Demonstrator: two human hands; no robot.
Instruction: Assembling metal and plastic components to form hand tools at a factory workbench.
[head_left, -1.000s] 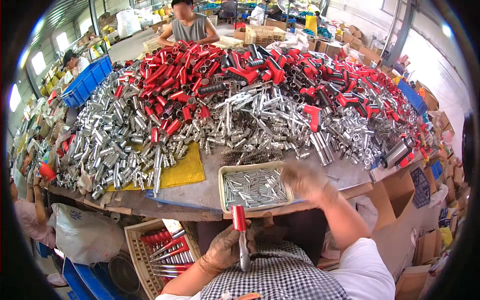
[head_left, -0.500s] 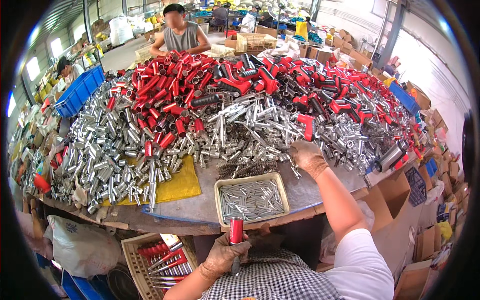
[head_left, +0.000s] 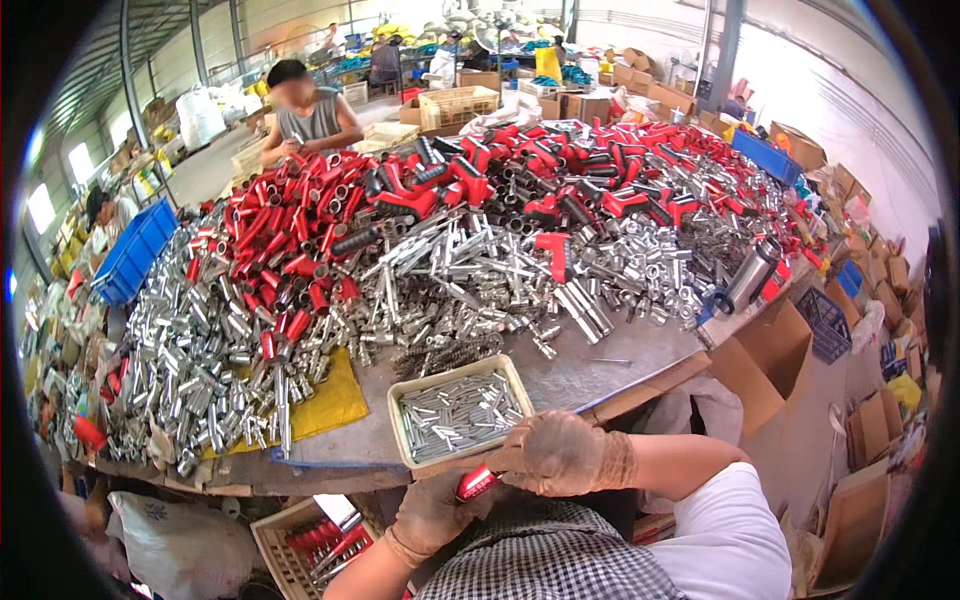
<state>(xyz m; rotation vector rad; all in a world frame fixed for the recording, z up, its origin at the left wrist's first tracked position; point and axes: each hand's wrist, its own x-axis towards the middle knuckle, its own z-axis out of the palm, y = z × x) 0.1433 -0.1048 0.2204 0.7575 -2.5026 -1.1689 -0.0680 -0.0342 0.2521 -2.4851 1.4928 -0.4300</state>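
Observation:
My gloved left hand [head_left: 432, 517] is closed around a short red metal tube [head_left: 477, 484], which lies tilted in front of my apron. My gloved right hand [head_left: 560, 455] meets the tube's upper end with its fingers bent together; whatever they pinch is hidden. Just beyond both hands, a cream plastic tray [head_left: 440, 461] of small metal pins [head_left: 455, 410] sits at the table's near edge. Dark coil springs [head_left: 445, 353] lie behind the tray. Loose silvery fittings [head_left: 545, 340] are scattered to their right.
A large heap of red tubes [head_left: 265, 220], red-and-black handles [head_left: 465, 175] and chrome parts [head_left: 200, 350] covers the table. A basket [head_left: 268, 545] holding red-handled pieces stands at lower left. An open carton [head_left: 765, 360] is on the right. Another person [head_left: 315, 115] is across the table.
My right hand has come back from the metal parts on the table to the red tube. The tube, upright before, is now tilted in my left hand. The view has shifted.

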